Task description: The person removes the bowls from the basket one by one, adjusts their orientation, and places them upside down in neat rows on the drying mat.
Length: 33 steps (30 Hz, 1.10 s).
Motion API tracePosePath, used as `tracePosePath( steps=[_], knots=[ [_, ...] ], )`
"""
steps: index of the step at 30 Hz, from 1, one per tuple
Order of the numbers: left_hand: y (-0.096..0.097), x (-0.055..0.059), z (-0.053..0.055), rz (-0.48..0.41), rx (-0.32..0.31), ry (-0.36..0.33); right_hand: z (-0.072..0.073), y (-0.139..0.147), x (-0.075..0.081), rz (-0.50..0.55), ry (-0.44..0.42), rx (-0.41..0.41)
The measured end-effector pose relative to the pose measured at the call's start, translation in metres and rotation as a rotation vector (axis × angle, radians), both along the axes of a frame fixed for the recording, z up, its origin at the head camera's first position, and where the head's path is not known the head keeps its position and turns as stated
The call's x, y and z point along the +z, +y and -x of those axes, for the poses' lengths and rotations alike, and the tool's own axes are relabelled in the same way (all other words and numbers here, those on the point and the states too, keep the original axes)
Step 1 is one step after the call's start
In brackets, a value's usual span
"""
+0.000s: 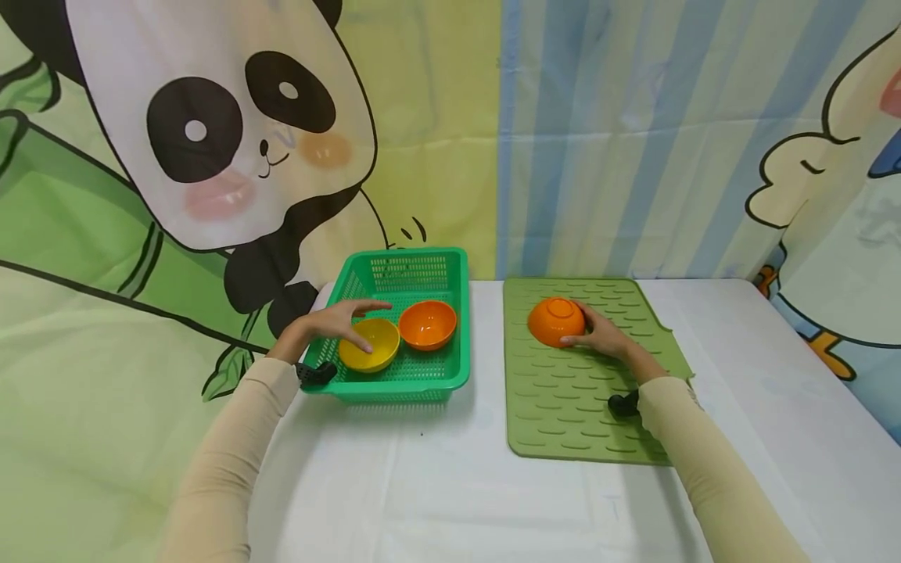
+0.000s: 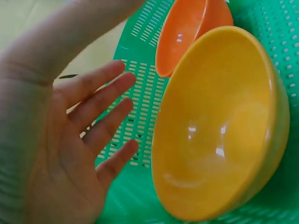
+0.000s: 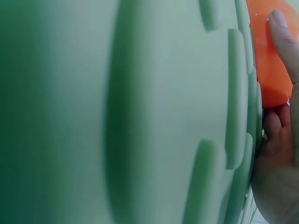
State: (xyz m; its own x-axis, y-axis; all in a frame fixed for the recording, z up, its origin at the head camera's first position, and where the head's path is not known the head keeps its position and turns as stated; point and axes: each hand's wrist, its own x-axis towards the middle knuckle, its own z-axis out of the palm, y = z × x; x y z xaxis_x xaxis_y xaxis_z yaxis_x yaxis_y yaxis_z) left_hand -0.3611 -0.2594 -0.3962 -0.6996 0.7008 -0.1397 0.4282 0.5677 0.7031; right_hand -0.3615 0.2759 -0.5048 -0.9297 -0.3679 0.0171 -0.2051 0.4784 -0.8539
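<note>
My left hand (image 1: 336, 320) is spread over a yellow bowl (image 1: 378, 350) that sits right way up in a green basket (image 1: 459, 367). In the left wrist view the fingers (image 2: 105, 130) are straight and apart from the bowl's rim. Beside it in the basket lies an orange bowl (image 1: 428, 325), also facing up. A second orange bowl (image 1: 552, 322) is upside down on a green drying mat (image 1: 556, 426). My right hand (image 1: 604, 336) holds its right side, with the thumb (image 3: 282, 39) on the outer wall and the other fingers partly hidden behind.
A white table (image 1: 422, 485) carries the basket on the left and the mat on the right, with a strip of tabletop between them. Behind stands a printed curtain (image 1: 436, 156) with a panda, touching the table's back edge.
</note>
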Motion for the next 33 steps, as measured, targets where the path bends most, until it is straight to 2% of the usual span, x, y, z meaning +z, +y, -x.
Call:
tracePosePath(
  steps=[8, 11, 19, 25, 28, 33],
  knots=[
    [0.0032, -0.0001, -0.0007, 0.066, 0.006, -0.003, 0.0001, 0.0001, 0.0002, 0.022, 0.007, 0.009],
    [0.0040, -0.0014, 0.0009, 0.091, -0.013, 0.007, -0.0005, 0.0002, 0.0006, 0.026, 0.009, 0.009],
    [0.0032, -0.0034, 0.0016, 0.085, -0.032, -0.032, -0.0024, -0.0003, 0.0000, 0.028, 0.002, 0.022],
    [0.0045, -0.0056, 0.0021, 0.140, -0.026, -0.038, -0.0002, 0.0003, -0.0036, 0.013, 0.018, 0.018],
    [0.0043, -0.0064, 0.0027, 0.146, -0.049, -0.048, 0.0013, 0.0000, -0.0057, 0.009, 0.024, 0.020],
    [0.0055, -0.0070, 0.0053, 0.134, -0.099, -0.026, 0.0011, 0.0002, -0.0042, 0.018, 0.019, 0.008]
  ],
)
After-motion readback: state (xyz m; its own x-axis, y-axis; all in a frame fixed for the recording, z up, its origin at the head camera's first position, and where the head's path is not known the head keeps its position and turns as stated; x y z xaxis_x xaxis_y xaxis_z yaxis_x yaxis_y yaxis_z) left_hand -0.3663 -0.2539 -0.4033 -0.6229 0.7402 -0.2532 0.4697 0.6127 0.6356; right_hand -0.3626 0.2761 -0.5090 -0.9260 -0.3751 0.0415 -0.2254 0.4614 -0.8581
